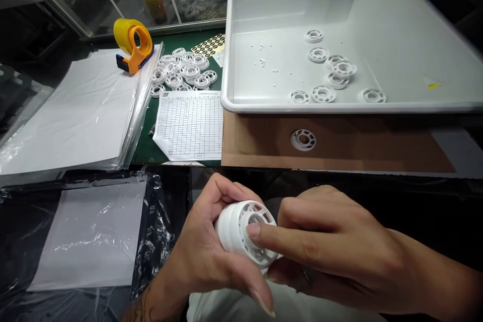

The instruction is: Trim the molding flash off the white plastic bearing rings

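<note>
My left hand (pixel 211 246) is wrapped round a short stack of white plastic wheels (pixel 230 226), held above my lap. The front wheel faces right and shows a slotted face with a round hub hole. My right hand (pixel 332 246) grips this front wheel, its index fingertip on the face by the hub and its thumb near the lower rim. The other right fingers are curled and partly hidden. On the brown cardboard (pixel 256 141) beyond my hands lies a single white wheel (pixel 303 140).
A large white tray (pixel 226 60) holds several wheels and small white scraps. To its left are a pile of wheels (pixel 184 70), a printed form (pixel 190 126) and a sticker sheet (pixel 209 45). An orange tape dispenser (pixel 138 55) sits on stacked plastic bags (pixel 75 110).
</note>
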`<move>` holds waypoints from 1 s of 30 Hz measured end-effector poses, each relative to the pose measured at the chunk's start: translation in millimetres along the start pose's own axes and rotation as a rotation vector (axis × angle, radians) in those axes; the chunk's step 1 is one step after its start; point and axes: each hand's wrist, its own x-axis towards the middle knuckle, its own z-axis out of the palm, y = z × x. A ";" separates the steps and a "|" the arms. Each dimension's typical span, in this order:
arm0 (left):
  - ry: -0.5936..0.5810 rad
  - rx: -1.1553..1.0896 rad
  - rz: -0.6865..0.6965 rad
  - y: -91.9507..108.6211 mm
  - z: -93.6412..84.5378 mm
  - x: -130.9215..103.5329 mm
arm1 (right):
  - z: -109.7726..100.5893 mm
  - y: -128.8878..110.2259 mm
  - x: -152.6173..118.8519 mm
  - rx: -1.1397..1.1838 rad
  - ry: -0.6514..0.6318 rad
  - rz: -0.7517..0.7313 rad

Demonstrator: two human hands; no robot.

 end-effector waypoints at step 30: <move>-0.070 0.275 0.251 5.8 6.2 -3.7 | -6.4 -14.8 5.0 0.207 -0.043 0.308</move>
